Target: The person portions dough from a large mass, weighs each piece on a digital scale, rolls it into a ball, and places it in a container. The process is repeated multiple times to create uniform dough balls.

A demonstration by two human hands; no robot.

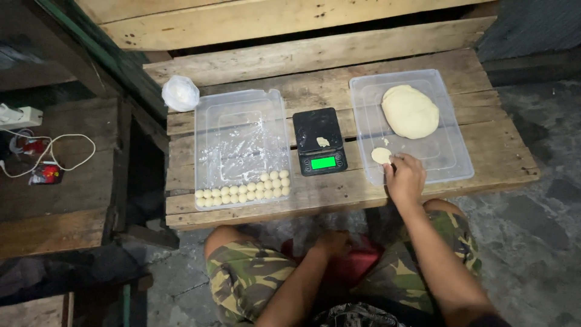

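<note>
- Small dough piece (380, 155): a flat, pale disc lying in the near left corner of the right-hand clear plastic tray (451, 158), touching the fingertips of the right hand.
- Left hand (331, 243): nearest to the camera, held low between the knees over camouflage shorts (245, 275), below the table edge; the fingers look loosely curled, but it is too dim to tell whether they hold anything.
- Right hand (405, 178): the arm stretches forward from the lower right, wrist over the table's near edge, palm down; the fingers are bent together at the small dough piece, pinching or pressing its edge.
- Table (339, 191): rough wooden planks carrying both trays and a scale.
- Dough balls (245, 191): small, pale and round, lined up in rows along the near edge of the left clear tray (239, 115), whose floor is dusted with flour.
- Digital scale (319, 141): black, between the two trays, with a lit green display and a scrap of dough on its platform.
- Large dough lump (410, 111): smooth and rounded, at the far end of the right tray, well apart from the hand.
- Plastic bag of white powder (180, 93): just beyond the left tray's far left corner.
</note>
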